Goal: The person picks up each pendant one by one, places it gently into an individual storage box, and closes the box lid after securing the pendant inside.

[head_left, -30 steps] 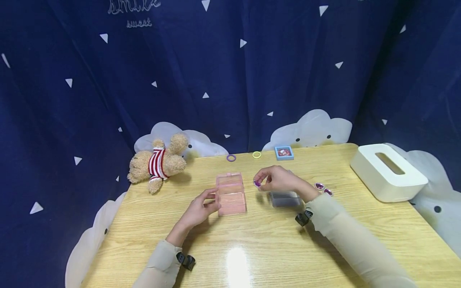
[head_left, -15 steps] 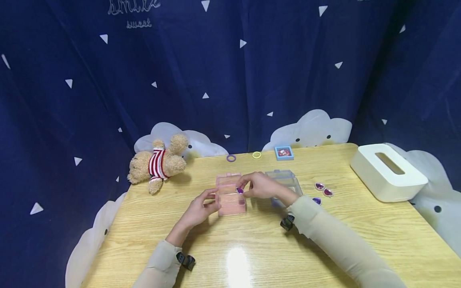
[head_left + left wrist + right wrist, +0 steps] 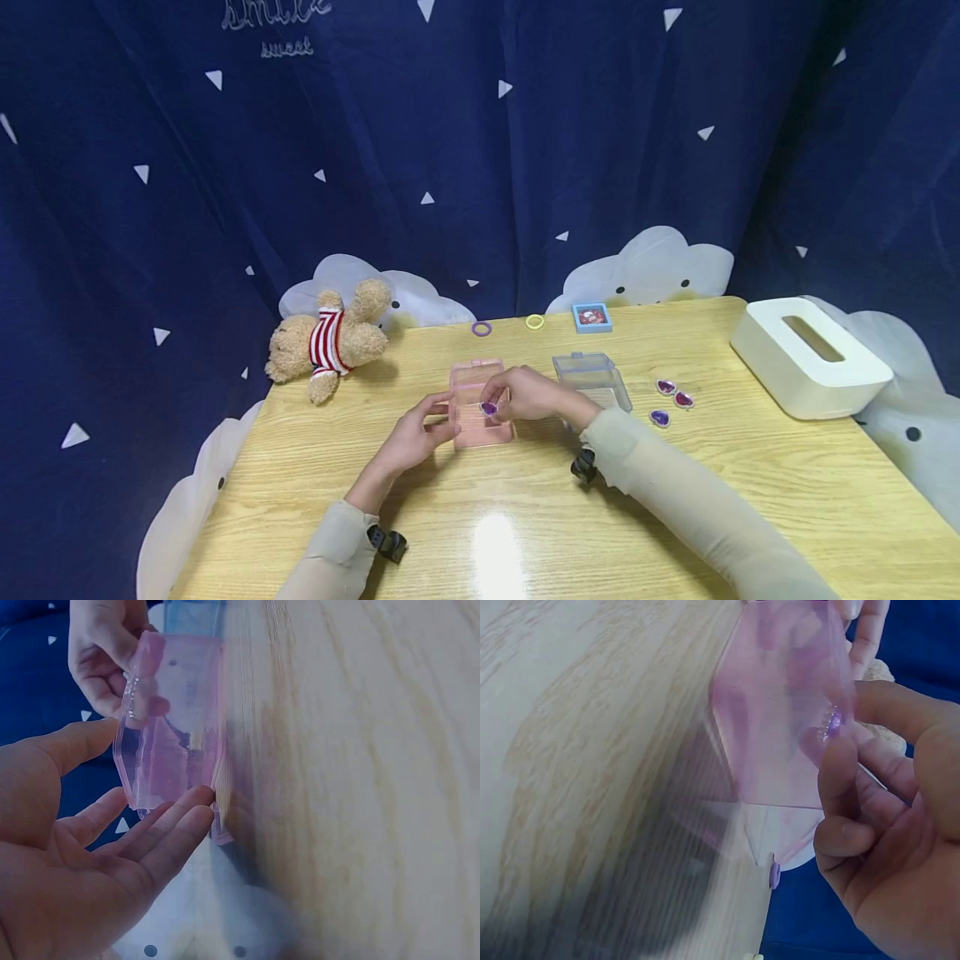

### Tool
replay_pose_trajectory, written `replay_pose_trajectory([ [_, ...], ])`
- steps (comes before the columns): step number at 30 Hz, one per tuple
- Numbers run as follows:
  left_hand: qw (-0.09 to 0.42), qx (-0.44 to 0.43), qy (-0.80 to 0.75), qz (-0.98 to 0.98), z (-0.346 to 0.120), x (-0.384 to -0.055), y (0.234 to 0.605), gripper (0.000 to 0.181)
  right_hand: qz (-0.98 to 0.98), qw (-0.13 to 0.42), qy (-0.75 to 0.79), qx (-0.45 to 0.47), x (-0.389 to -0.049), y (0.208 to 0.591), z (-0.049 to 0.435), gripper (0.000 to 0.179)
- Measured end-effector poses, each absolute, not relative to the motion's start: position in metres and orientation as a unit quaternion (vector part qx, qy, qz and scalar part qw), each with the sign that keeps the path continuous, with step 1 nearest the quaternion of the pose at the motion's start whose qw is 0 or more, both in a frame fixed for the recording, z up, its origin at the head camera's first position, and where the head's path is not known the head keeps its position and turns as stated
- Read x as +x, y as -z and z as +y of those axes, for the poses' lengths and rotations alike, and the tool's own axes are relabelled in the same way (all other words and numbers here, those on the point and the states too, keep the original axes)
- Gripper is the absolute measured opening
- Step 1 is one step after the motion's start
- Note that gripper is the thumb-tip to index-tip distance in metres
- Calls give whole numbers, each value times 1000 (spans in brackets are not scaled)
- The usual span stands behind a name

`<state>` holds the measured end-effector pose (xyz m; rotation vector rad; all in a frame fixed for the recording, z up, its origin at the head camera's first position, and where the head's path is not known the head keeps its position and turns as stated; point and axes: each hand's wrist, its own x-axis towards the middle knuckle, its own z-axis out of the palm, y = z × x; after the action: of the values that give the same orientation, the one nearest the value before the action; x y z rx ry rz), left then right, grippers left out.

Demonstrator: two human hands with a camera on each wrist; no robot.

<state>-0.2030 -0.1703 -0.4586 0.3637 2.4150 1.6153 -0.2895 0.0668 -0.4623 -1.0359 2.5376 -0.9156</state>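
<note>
A clear pink plastic box lies with its lid open on the wooden table. My left hand rests at its left side, fingers and thumb extended and touching its edge and wall in the left wrist view. Between thumb and fingertips, my right hand pinches a purple gem with a silvery beaded rim. In the head view it overlaps the box's lower compartment; the right wrist view shows the gem at the top of the pink wall. More purple and pink gems lie apart on the right.
Behind my right wrist stands an open bluish-grey clear box. Along the back lie a purple ring, a yellow ring and a blue-framed square. A teddy bear lies left; a white tissue box stands right.
My right hand has carried the purple gem leftward, from in front of the grey box to over the pink box. My left hand has stayed in place.
</note>
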Motion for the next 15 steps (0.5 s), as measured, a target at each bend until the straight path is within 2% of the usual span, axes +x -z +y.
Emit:
replay_pose_trajectory([
  [8, 104, 128, -542, 824, -171, -203, 457, 56, 879, 128, 285, -360, -294, 471, 60, 21],
  [15, 96, 122, -541, 827, -174, -215, 481, 60, 882, 131, 263, -369, -294, 471, 57, 20],
])
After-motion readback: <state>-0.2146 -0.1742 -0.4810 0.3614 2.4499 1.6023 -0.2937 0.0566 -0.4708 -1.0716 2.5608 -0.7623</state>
